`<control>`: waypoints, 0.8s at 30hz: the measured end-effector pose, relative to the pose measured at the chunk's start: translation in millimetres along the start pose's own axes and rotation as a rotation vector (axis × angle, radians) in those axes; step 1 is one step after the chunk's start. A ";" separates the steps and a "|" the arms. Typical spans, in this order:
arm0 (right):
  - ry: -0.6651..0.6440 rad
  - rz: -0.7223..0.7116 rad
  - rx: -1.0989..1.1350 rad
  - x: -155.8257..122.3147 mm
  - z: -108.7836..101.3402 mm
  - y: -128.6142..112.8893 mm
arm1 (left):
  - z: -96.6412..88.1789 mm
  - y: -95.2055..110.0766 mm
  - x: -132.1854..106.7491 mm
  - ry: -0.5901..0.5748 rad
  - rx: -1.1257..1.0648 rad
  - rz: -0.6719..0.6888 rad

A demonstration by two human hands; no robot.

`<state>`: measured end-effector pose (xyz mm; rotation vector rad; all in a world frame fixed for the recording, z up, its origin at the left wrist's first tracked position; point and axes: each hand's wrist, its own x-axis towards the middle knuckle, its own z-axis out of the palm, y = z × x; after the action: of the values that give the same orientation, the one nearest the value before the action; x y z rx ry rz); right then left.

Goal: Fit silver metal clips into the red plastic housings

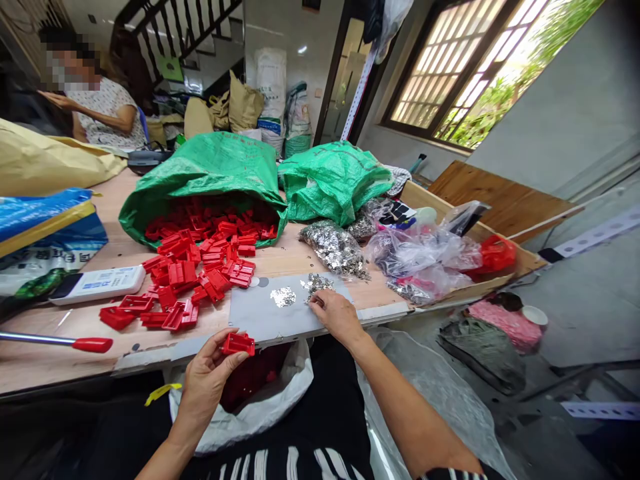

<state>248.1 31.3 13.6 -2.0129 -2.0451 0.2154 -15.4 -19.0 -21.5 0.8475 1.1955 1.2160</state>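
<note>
My left hand (pixel 207 375) is closed on a red plastic clip (pixel 239 343) at the table's near edge, above a white bag (pixel 260 407) in my lap with red parts inside. On a grey sheet (pixel 270 317), my right hand (pixel 336 315) rests with its fingertips pinched at a small heap of shiny metal pieces (pixel 316 284); what they grip is too small to see. A second small heap (pixel 283 297) lies to its left. Loose red clips (pixel 193 277) spill from a green sack (pixel 205 170) toward me.
A bigger pile of metal pieces (pixel 335 248) and clear plastic bags (pixel 425 257) lie to the right, with a second green sack (pixel 333 180) behind. A white remote (pixel 97 285) and a red-handled tool (pixel 75 343) sit left. Another person (pixel 95 100) sits at the far left.
</note>
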 end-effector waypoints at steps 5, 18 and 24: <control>-0.045 -0.112 0.096 -10.3 6.0 -1.3 | 3.6 -1.7 2.2 -0.013 0.024 0.058; -0.012 -0.154 0.348 -17.6 1.7 -16.9 | 3.0 -5.9 0.9 -0.024 0.204 0.253; -0.097 -0.298 0.618 -32.0 -7.6 -64.7 | 5.4 -5.6 -1.0 0.002 0.407 0.391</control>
<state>188.5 -2.9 36.8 -1.3352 -1.9740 0.7830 -8.8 -20.4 -25.5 1.4353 1.3416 1.2983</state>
